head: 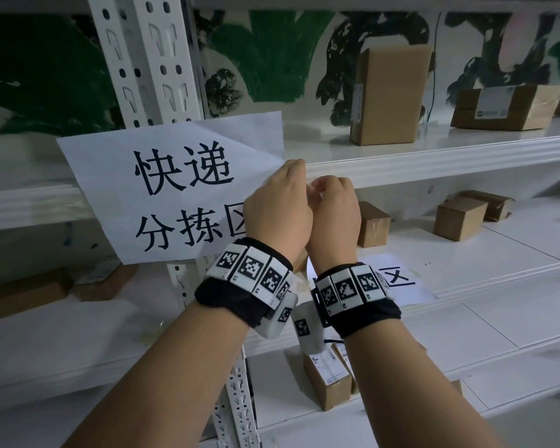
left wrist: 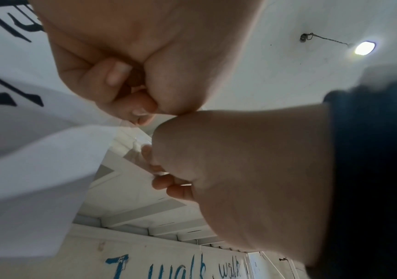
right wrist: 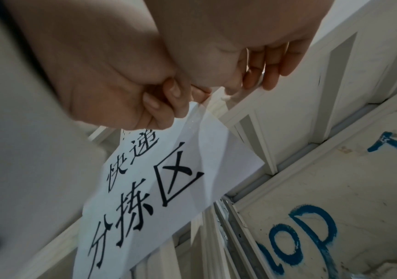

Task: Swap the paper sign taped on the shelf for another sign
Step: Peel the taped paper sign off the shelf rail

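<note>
The paper sign [head: 175, 189] hangs crooked across the front lip of the shelf [head: 434, 160], beside the perforated upright [head: 149, 59], and I have its right edge in my left hand [head: 277, 205]. My fingers [right wrist: 154, 105] are curled tight there, pinching the paper's corner where a clear strip of tape [right wrist: 200, 117] shows. My right hand [head: 333, 215] sits touching the left, fingers bent with their tips on the shelf lip just past the paper; it looks to be picking at the tape end, though I cannot tell whether it has actually caught any.

So I judge I am at the peeling stage: one sign coming off, the swap itself not yet made. Whether the left side is still stuck I cannot tell. The next move wants a slow pull along the lip, low and flat, so the thin sheet does not tear and the tape lifts clean.

Another sheet [head: 401, 279] with printed characters lies flat on the shelf below, partly hidden by my right wrist; I take it for the replacement. Cardboard boxes [head: 388, 95] stand on the boards above and below, well apart from the sign. Nothing blocks my hands; only my own wrists crowd each other.
</note>
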A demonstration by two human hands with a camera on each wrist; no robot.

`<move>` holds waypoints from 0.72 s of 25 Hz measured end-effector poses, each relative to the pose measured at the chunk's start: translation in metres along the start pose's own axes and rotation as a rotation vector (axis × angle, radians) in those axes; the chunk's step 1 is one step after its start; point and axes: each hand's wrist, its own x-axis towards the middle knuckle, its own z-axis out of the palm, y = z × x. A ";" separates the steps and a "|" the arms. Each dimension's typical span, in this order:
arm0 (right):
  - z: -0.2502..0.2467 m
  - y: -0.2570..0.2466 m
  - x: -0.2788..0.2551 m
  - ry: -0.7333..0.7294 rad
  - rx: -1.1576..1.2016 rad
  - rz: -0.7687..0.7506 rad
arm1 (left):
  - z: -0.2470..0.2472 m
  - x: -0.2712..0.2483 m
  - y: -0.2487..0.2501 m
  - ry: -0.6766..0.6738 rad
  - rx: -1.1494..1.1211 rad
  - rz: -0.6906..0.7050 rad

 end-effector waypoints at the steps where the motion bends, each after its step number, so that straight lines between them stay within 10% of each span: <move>1: -0.002 0.000 -0.001 -0.018 0.008 0.010 | 0.000 0.000 0.000 -0.004 0.005 0.004; 18: -0.021 -0.014 -0.010 -0.154 0.317 0.061 | -0.008 0.003 -0.004 -0.058 -0.015 -0.025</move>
